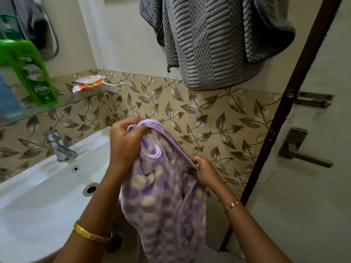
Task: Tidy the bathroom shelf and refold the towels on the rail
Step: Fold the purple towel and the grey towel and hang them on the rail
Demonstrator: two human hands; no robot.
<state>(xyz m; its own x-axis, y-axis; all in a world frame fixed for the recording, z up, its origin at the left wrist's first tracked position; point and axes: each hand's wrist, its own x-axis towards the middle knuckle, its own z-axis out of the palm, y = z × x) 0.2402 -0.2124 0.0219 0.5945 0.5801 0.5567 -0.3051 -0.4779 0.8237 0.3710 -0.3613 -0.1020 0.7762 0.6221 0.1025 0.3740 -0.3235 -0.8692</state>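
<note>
Beside the white sink (38,196), left hand (124,143) and right hand (204,172) each grip the purple towel's (163,202) edge

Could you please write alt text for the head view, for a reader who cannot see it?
Both hands hold a purple patterned towel beside a white sink: the left hand grips its top edge, the right hand pinches a lower edge. A grey towel hangs above; a green bottle stands on a glass shelf.
</note>
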